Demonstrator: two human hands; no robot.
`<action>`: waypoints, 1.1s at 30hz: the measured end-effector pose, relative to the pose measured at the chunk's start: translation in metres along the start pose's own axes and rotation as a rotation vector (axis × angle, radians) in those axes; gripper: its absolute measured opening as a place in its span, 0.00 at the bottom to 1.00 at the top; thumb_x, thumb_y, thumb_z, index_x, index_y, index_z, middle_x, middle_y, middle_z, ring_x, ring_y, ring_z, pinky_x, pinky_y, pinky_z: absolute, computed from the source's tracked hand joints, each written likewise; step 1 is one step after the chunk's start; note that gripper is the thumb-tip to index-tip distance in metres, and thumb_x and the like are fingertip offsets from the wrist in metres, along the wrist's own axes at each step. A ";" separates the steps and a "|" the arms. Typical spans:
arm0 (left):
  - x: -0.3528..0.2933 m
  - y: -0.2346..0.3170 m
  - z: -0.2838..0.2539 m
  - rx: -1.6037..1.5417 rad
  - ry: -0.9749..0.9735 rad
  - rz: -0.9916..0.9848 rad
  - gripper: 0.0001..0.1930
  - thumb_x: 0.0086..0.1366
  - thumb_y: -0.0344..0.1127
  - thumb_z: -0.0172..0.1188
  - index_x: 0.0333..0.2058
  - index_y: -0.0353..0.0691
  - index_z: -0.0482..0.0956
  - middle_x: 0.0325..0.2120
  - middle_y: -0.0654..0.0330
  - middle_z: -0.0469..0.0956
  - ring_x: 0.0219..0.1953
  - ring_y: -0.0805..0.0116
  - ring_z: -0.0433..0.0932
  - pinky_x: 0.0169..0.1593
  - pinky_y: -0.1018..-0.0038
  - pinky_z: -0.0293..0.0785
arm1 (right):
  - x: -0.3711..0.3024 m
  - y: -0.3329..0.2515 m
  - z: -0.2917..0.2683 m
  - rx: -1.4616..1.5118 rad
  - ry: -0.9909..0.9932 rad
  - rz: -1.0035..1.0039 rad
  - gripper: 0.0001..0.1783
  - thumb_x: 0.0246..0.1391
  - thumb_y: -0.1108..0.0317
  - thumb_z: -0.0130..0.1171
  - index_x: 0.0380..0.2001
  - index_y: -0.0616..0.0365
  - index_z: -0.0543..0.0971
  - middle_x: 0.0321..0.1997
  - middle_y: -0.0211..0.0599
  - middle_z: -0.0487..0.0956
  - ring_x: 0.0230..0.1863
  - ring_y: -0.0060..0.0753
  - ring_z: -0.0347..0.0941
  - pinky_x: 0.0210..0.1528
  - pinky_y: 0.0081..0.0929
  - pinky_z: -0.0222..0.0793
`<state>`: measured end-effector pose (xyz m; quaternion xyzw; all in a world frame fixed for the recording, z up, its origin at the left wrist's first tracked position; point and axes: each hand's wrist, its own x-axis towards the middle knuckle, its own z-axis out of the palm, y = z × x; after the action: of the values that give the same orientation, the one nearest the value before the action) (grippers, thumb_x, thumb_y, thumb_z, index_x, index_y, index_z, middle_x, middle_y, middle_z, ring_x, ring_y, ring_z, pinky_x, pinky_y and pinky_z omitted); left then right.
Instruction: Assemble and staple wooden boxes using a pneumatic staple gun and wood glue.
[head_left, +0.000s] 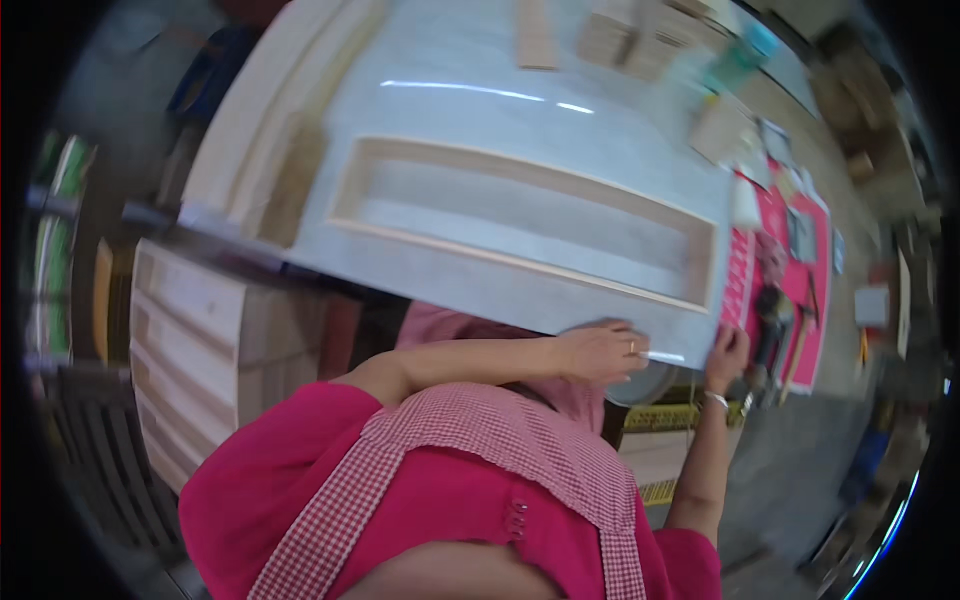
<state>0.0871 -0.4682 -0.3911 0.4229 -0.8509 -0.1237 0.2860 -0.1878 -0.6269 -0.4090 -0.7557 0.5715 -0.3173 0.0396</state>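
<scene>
A long pale wooden frame [530, 176] lies on the light grey-blue tabletop [620, 125], its inside showing the table surface. Nearer to me, my left hand [603, 353] rests at the table's front edge, a ring on one finger. Its fingers are stretched loosely, with nothing visible in them. To the right, my right hand [727, 360] is at the table's near right corner, beside a pink mat [740, 285]. Its fingers are curled in; whatever they may hold is too blurred to make out. Neither hand touches the wooden frame.
Tools, including a hammer-like one [800, 345], lie on the pink mat. A greenish bottle [740, 60] and wooden blocks [655, 40] stand at the far right. Long pale boards [270, 120] line the table's left side. Below left is a slotted wooden unit [190, 350].
</scene>
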 end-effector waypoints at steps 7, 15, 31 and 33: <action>-0.187 0.006 -0.107 0.013 1.019 -1.023 0.07 0.61 0.26 0.54 0.38 0.35 0.76 0.35 0.52 0.75 0.39 0.57 0.78 0.42 0.68 0.73 | -0.013 0.011 -0.010 0.285 -0.110 0.172 0.15 0.59 0.65 0.57 0.44 0.66 0.77 0.39 0.43 0.81 0.40 0.34 0.76 0.46 0.28 0.70; -0.263 -0.064 -0.171 -0.164 1.483 -1.094 0.14 0.64 0.21 0.48 0.48 0.33 0.74 0.47 0.58 0.76 0.46 0.70 0.76 0.49 0.76 0.70 | -0.018 -0.043 0.014 0.532 -0.096 0.112 0.23 0.57 0.77 0.47 0.56 0.68 0.69 0.50 0.45 0.78 0.54 0.36 0.73 0.58 0.27 0.65; -0.180 -0.066 -0.287 -0.559 1.201 -0.942 0.18 0.66 0.32 0.55 0.53 0.34 0.75 0.45 0.62 0.79 0.48 0.73 0.75 0.55 0.75 0.67 | 0.105 -0.113 -0.063 0.681 -0.199 0.107 0.21 0.66 0.61 0.48 0.49 0.70 0.75 0.40 0.34 0.78 0.38 0.20 0.71 0.40 0.21 0.66; -0.176 -0.081 -0.286 -0.532 1.094 -1.080 0.15 0.65 0.32 0.56 0.49 0.33 0.78 0.42 0.61 0.80 0.44 0.73 0.75 0.50 0.76 0.69 | 0.125 -0.098 -0.058 0.567 -0.307 0.063 0.21 0.67 0.59 0.48 0.48 0.69 0.76 0.42 0.36 0.78 0.41 0.21 0.72 0.43 0.22 0.68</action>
<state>0.3932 -0.3695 -0.2646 0.6934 -0.2115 -0.2183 0.6533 -0.1176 -0.6868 -0.2674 -0.7354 0.4708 -0.3449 0.3443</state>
